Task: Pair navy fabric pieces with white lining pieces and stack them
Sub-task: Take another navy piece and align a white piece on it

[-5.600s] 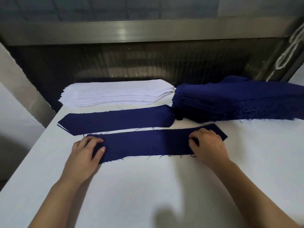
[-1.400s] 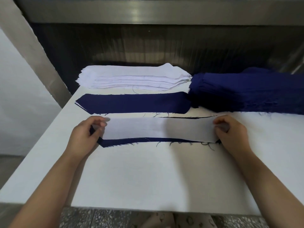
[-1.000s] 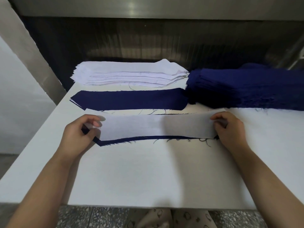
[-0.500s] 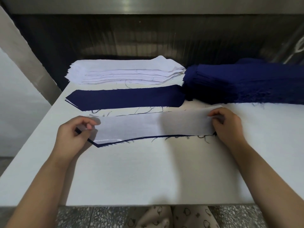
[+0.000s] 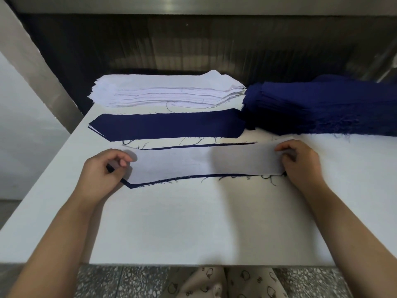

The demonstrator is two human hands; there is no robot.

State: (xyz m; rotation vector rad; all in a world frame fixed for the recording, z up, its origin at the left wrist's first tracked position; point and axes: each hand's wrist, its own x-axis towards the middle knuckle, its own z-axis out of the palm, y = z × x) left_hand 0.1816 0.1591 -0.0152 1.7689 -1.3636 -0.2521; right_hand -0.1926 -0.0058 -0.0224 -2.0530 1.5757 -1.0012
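While left hand (image 5: 101,171) and right hand (image 5: 300,162) pinch the white lining piece (image 5: 204,162) at its ends, it overlies a navy piece (image 5: 137,186) on the tabletop (image 5: 193,222).

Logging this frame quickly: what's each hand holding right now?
Left hand: pinches the left end of the long white lining strip laid on a navy fabric strip.
Right hand: pinches its right end.

White tabletop (image 5: 193,222), stack of white lining pieces (image 5: 163,91) at its far edge, pile of navy pieces (image 5: 322,106) touching it toward the far right corner, flat navy stack (image 5: 167,125) just in front, mid-table a navy piece (image 5: 137,186) under a white lining piece (image 5: 193,162), loose threads (image 5: 266,179)
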